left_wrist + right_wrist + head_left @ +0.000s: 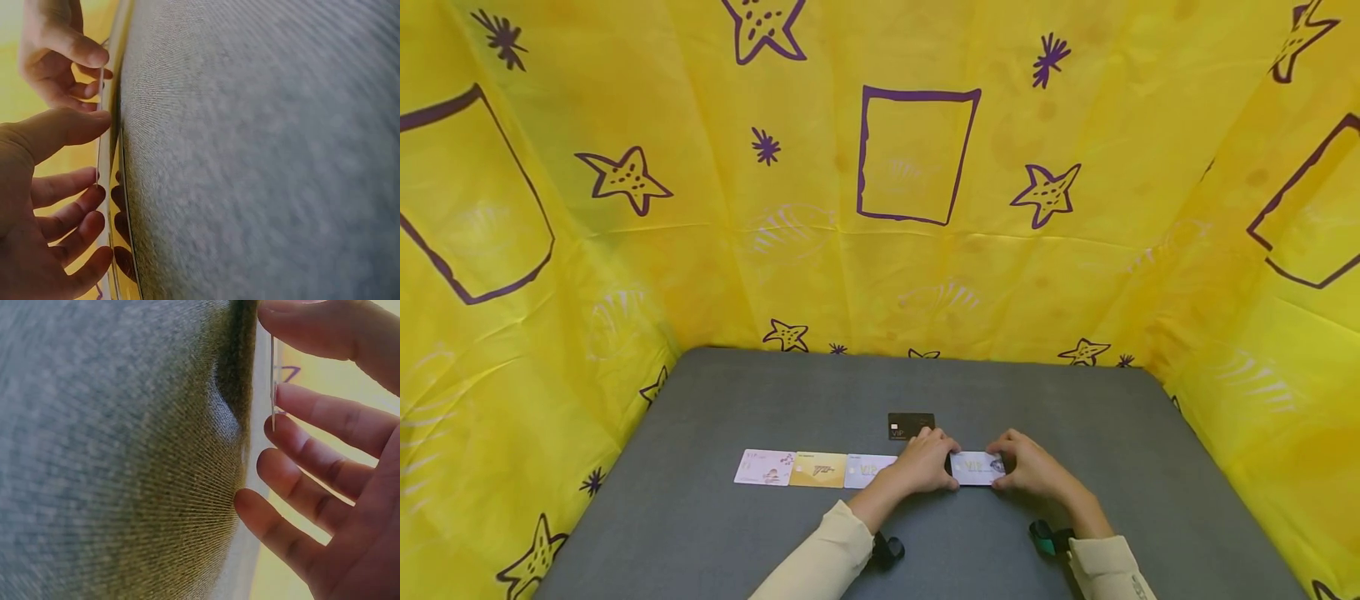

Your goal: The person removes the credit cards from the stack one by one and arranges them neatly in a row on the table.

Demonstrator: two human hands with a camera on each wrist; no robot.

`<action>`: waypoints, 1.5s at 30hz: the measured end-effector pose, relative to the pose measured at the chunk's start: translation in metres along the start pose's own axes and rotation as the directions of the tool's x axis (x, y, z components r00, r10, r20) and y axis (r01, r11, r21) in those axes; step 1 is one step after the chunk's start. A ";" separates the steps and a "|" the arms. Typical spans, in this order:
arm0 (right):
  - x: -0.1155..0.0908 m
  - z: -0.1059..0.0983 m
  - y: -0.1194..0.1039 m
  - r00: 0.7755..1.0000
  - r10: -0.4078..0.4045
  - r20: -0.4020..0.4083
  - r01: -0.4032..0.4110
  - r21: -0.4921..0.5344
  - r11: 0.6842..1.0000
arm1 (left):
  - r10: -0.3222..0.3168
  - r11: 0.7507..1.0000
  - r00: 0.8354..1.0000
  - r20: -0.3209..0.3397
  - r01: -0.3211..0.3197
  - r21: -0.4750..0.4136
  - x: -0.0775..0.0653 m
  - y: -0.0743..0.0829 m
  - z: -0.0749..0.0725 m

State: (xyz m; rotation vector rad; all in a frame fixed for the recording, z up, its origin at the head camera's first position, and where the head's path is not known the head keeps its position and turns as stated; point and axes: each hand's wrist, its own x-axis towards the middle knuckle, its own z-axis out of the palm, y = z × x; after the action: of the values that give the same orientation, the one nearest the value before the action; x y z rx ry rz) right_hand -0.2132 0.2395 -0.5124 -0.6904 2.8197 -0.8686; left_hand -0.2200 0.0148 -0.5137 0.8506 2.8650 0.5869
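A white card (976,468) with gold VIP lettering is held at its two short ends, between both hands. My left hand (927,461) grips its left end with thumb and fingertips; my right hand (1036,468) grips the right end the same way. In the right wrist view the card (273,381) shows edge-on as a thin line by the thumb and fingers. Left of the left hand lie a pink-white card (763,467), a yellow card (817,470) and a pale VIP card (863,471), side by side, the last partly hidden by that hand.
A black VIP card (912,425) lies just beyond the left hand, its lower edge partly covered by the fingers. The grey table (760,542) is enclosed by yellow cloth walls (820,283) with purple star drawings. Dark straps (1051,538) circle the wrists.
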 end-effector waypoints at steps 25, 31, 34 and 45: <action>-0.001 0.004 -0.003 1.000 0.009 0.000 -0.009 -0.065 0.998 | -0.011 0.997 0.998 0.054 0.007 0.071 0.002 0.002 0.000; -0.001 0.005 -0.002 1.000 0.008 0.013 -0.007 -0.062 0.998 | -0.011 0.998 0.999 0.053 0.007 0.067 0.001 0.003 0.000; -0.002 0.005 -0.003 1.000 0.010 0.013 -0.010 -0.056 0.998 | -0.011 0.998 0.998 0.054 0.007 0.064 0.001 0.002 0.000; 0.001 0.000 -0.006 0.999 0.039 0.021 -0.041 0.076 0.996 | 0.034 0.999 0.998 0.053 -0.035 0.009 -0.002 -0.007 0.000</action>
State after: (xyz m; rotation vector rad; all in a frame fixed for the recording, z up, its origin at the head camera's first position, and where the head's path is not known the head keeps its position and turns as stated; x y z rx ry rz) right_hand -0.2113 0.2349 -0.5089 -0.6270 2.7568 -0.9514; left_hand -0.2224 0.0084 -0.5165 0.9047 2.8135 0.5462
